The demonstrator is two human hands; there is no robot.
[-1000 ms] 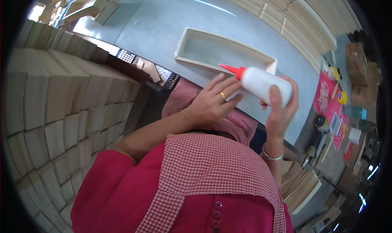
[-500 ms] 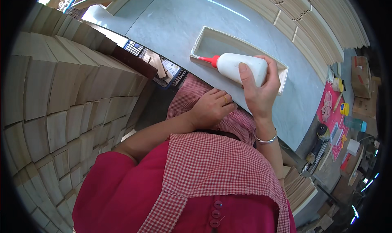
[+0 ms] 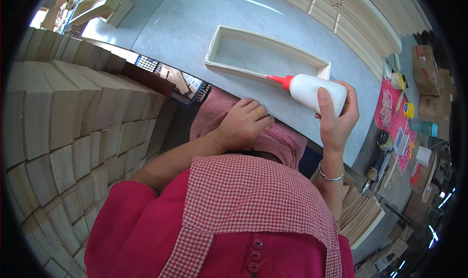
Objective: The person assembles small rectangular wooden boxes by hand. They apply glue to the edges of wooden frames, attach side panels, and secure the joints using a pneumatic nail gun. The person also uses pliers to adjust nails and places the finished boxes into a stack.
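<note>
My right hand is wrapped round a white squeeze bottle with a red cap and a long red nozzle. The bottle lies tilted in my grip, its nozzle pointing left at the near wall of a long rectangular wooden frame. In this view the tip overlaps that wall's top edge; whether it touches cannot be told. My left hand, with a ring on it, rests on my lap by the table edge. Its fingers are curled together and no object shows in them.
The frame lies on a grey table. Stacked wooden strips line its far right side. Tall stacks of wood blocks rise at my left. More wooden frames sit far left. Tools and jars lie on a pink cloth at right.
My right hand has moved the bottle to the right, so its nozzle now points farther along the frame's near wall. The whole view has shifted slightly; my left hand stays on my lap.
</note>
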